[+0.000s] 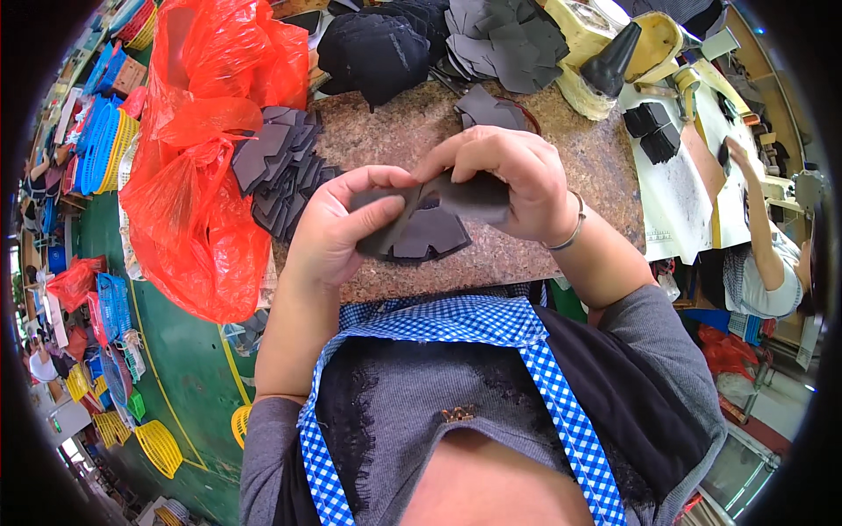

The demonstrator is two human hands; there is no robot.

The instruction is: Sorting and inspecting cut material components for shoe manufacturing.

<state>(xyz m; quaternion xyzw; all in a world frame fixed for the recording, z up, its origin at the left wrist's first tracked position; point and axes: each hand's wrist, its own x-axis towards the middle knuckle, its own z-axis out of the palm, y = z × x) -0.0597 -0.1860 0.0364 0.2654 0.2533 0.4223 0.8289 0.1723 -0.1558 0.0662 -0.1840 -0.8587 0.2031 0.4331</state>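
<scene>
Holding dark gray material (438, 233) just above the near part of a speckled desk (386, 131), we are pinching it with two hands: our left grip (338, 215) is closing on its left side, thumb uppermost, and our right grip (519, 175) is closing on its right side. We are probably gripping both sides so that the thin material is staying steady and in our sight. We are seeing one notched lower edge, but cannot tell whether one folded piece or several are overlapping. One red plastic bag (197, 228) is lying at left, with one gray pile (281, 167) leaning beside it. Toward the far edge we are counting one black pile (377, 48), one broad gray pile (509, 44) and one smaller gray stack (487, 110), perhaps sitting there within reach; their overlapping pieces are defeating an exact count.
</scene>
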